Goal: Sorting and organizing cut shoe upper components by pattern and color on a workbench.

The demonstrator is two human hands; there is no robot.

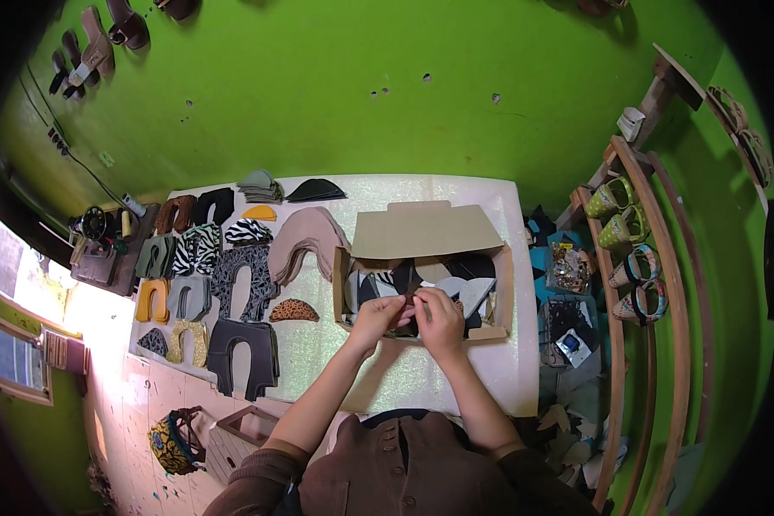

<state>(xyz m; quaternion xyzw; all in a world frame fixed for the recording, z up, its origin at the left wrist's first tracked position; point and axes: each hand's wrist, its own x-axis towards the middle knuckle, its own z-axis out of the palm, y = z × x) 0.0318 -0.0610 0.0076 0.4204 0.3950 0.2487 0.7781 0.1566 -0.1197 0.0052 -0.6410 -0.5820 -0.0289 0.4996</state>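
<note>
My left hand (pixel 380 320) and my right hand (pixel 439 322) meet over the front of an open cardboard box (pixel 426 234). Their fingertips are pinched together on a small dark brown scrap of material (pixel 411 294); most of it is hidden by the fingers. Inside the box lie many cut pieces in black, white, grey and zebra print, such as a pale grey piece (pixel 475 291). Left of the box are a leopard-print half-round piece (pixel 294 310) and a stack of pink U-shaped pieces (pixel 305 236).
More stacked cut pieces cover the left of the white table (pixel 434 378), including a dark grey U-shaped stack (pixel 242 357). A sewing machine (pixel 95 225) stands beyond its left edge. On the right are a wooden rack (pixel 615 378) with sandals (pixel 621 228) and plastic containers (pixel 569 267). A patterned bag (pixel 176 443) sits lower left.
</note>
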